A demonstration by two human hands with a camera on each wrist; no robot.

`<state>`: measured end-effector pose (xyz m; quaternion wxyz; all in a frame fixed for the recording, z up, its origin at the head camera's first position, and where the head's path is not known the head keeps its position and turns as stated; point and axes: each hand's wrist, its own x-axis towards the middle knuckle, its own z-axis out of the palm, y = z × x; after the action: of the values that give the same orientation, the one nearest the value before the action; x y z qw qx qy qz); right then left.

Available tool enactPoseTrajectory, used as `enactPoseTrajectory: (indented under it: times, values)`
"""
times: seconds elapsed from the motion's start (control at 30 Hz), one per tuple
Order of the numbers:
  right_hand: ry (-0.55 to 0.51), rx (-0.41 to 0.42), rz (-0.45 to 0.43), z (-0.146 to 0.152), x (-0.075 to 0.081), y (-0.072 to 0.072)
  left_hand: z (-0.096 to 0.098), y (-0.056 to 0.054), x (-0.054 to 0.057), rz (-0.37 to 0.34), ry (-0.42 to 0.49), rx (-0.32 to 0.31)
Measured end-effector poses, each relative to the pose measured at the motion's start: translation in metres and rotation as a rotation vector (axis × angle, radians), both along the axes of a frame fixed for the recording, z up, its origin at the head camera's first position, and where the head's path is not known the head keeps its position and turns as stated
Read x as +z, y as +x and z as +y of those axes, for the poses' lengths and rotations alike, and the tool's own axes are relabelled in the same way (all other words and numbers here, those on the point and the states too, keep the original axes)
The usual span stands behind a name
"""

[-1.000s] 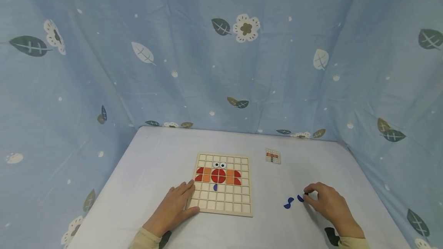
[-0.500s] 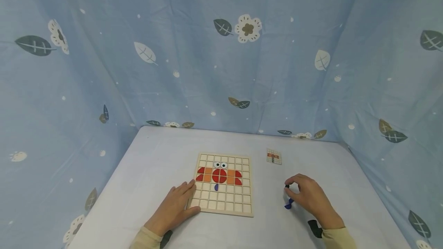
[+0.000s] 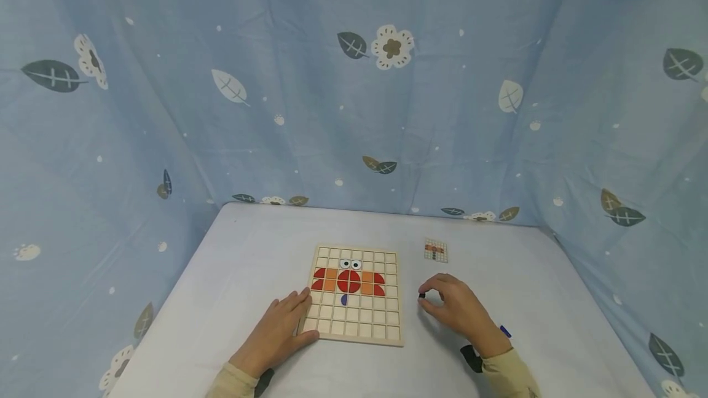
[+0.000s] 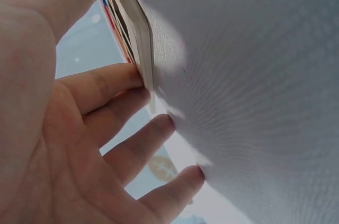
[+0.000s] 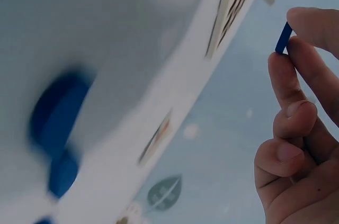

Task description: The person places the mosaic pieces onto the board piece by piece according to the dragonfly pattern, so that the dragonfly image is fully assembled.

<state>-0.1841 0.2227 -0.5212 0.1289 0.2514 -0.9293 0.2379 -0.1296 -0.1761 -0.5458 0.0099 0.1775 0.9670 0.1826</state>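
A wooden grid board [image 3: 359,341] lies on the white table, with a red circle, orange squares, red corner pieces and two eye tiles set in it. One blue half-circle [image 3: 344,300] sits below the red circle. My left hand [image 3: 279,330] rests at the board's lower left corner, fingers extended and touching its edge. To the right of the board, my right hand [image 3: 459,309] holds a small flat blue piece [image 5: 284,37] between thumb and fingertips, above the table. Its full outline is hidden, since it shows edge-on.
A small picture card [image 3: 436,250] with a similar pattern lies right of the board. Loose blue pieces [image 5: 61,110] lie blurred on the table in the right wrist view; in the head view the right forearm mostly covers them. A blue leaf-patterned curtain [image 3: 310,109] surrounds the table.
The right hand has moved left from the loose blue pieces toward the board, carrying the pinched piece. The left hand and the board have stayed in place.
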Motion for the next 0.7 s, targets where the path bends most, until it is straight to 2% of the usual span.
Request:
enactPoseTrajectory:
  times: [0.33,0.5,0.7]
  values:
    - [0.002,0.121,0.023,-0.049,0.003,-0.002,0.000,0.001,0.002,-0.007,0.006,0.005]
    - [-0.029,0.185,0.100,-0.065,0.008,-0.004,0.002,0.001,0.002,-0.022,-0.006,0.012]
    - [-0.011,0.254,0.173,-0.083,0.006,-0.012,0.003,0.000,0.004,-0.029,0.012,0.007]
